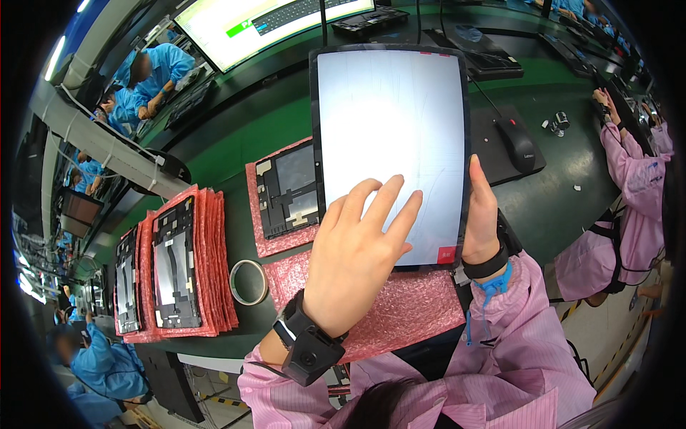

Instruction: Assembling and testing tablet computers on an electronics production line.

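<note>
A tablet [389,129] with a black frame and a lit white screen stands tilted up before me; a small red square shows in its lower right corner. My right hand [481,218] grips the tablet's right edge, thumb pointing up along the side and its other fingers hidden behind. Across the lower left of the screen lies my left hand [366,247], fingers spread over the glass; whether they touch it I cannot tell. Behind the tablet's left edge, a dark tablet part [289,189] rests on pink bubble wrap [268,247]. More pink bubble wrap [411,307] lies below the tablet.
Stacks of tablet parts in pink bubble wrap [211,264] stand at left beside a tape roll [249,282]. A black mouse [516,145] sits on a mouse pad [493,168] at right. A lit monitor [264,28] is at the back. A co-worker in pink [629,171] is at far right.
</note>
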`<act>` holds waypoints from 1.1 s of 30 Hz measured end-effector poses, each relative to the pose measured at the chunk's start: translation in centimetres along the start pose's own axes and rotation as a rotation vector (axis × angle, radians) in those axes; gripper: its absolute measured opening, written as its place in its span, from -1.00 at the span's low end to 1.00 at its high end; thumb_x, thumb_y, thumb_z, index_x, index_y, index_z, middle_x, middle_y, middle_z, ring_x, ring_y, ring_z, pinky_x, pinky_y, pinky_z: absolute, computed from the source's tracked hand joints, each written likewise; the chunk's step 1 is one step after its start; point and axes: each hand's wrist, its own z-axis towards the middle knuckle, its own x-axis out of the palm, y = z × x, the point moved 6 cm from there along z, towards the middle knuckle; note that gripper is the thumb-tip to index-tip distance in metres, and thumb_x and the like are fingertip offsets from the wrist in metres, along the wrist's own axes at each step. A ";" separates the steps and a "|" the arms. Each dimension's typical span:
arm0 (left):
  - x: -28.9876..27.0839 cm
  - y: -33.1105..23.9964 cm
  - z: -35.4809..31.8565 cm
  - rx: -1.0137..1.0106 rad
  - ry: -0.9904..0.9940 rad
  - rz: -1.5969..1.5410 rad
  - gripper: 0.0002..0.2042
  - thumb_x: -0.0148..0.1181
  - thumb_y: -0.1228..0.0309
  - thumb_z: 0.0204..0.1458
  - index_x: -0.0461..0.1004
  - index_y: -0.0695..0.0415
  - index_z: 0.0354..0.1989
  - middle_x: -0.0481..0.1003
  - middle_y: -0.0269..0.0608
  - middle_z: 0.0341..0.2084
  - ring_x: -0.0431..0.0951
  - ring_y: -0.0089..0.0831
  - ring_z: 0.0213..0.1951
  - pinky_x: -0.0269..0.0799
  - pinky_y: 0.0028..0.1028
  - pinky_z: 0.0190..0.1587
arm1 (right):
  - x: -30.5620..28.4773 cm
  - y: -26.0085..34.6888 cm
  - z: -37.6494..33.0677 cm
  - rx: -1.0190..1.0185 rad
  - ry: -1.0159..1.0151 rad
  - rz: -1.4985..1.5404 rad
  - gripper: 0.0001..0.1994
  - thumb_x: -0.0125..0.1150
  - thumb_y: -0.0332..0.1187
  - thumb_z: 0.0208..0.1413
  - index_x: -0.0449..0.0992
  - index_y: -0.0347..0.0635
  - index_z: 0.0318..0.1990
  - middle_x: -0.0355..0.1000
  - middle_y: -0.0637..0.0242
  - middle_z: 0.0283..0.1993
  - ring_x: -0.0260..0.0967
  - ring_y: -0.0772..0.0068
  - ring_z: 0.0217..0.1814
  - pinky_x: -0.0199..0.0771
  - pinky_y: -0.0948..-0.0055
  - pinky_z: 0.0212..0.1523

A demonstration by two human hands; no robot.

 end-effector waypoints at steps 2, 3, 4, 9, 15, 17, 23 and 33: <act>0.4 -0.2 -0.1 0.058 -0.036 -0.065 -0.55 0.27 0.47 -0.29 0.43 0.12 -0.10 0.38 -0.21 -0.11 0.38 -0.23 -0.10 0.33 -0.35 -0.13 | -0.1 0.1 0.1 -0.002 -0.018 0.007 -0.42 -0.36 0.05 0.23 0.11 -0.22 0.21 0.23 0.07 0.15 0.27 0.16 0.12 0.30 0.19 0.10; 0.6 0.1 -0.3 0.053 -0.035 -0.062 -0.55 0.27 0.47 -0.29 0.43 0.12 -0.10 0.38 -0.21 -0.11 0.38 -0.23 -0.10 0.33 -0.35 -0.13 | -0.1 0.0 0.2 -0.001 -0.034 0.017 -0.42 -0.36 0.06 0.23 0.11 -0.22 0.21 0.23 0.08 0.15 0.27 0.16 0.13 0.29 0.18 0.11; 0.8 0.3 -0.5 0.072 -0.046 -0.100 -0.59 0.26 0.50 -0.28 0.45 0.14 -0.14 0.40 -0.20 -0.17 0.41 -0.23 -0.14 0.36 -0.37 -0.17 | 0.0 -0.1 0.3 0.004 -0.031 0.019 -0.42 -0.36 0.06 0.23 0.11 -0.22 0.21 0.23 0.08 0.15 0.27 0.16 0.13 0.29 0.18 0.11; -0.8 0.2 -0.4 0.133 -0.073 -0.189 -0.70 0.23 0.60 -0.27 0.50 0.19 -0.25 0.45 -0.17 -0.27 0.46 -0.24 -0.24 0.41 -0.42 -0.26 | 0.5 0.5 0.2 -0.031 -0.032 0.010 -0.43 -0.36 0.03 0.25 0.17 -0.29 0.16 0.28 0.09 0.09 0.30 0.19 0.09 0.35 0.26 0.06; -7.0 3.9 -1.8 -0.064 -0.513 -0.325 -0.62 0.18 0.73 -0.25 0.48 0.24 -0.15 0.42 -0.06 -0.16 0.44 -0.23 -0.12 0.39 -0.39 -0.14 | 0.2 1.3 0.3 -0.005 0.008 0.098 -0.44 -0.36 0.04 0.24 0.13 -0.18 0.21 0.21 0.08 0.17 0.24 0.10 0.16 0.29 0.09 0.11; -7.3 5.2 -2.0 -0.220 -0.579 -0.430 -0.58 0.19 0.69 -0.23 0.43 0.25 -0.07 0.39 -0.07 -0.09 0.42 -0.26 -0.07 0.38 -0.40 -0.12 | 0.1 1.5 0.4 -0.018 -0.004 0.121 -0.45 -0.35 0.04 0.24 0.14 -0.17 0.21 0.21 0.09 0.17 0.24 0.10 0.16 0.30 0.08 0.10; -3.0 7.8 -1.5 -0.269 -0.101 -0.642 -0.35 0.17 0.54 -0.08 0.07 0.23 0.24 0.26 0.03 0.05 0.33 -0.25 0.04 0.28 -0.34 0.01 | -0.8 2.5 0.6 -0.080 0.047 0.157 -0.47 -0.32 0.02 0.24 0.17 -0.17 0.19 0.23 0.13 0.15 0.25 0.12 0.14 0.31 0.10 0.09; 1.8 4.4 -3.0 -0.237 0.207 -1.402 -0.09 -0.05 0.78 -0.08 -0.58 0.08 0.30 -0.15 -0.01 0.29 0.04 -0.33 0.23 0.03 -0.44 0.16 | -0.4 3.2 0.2 -0.047 0.192 0.208 -0.48 -0.29 0.01 0.24 0.23 -0.20 0.15 0.31 0.17 0.09 0.30 0.20 0.09 0.33 0.20 0.06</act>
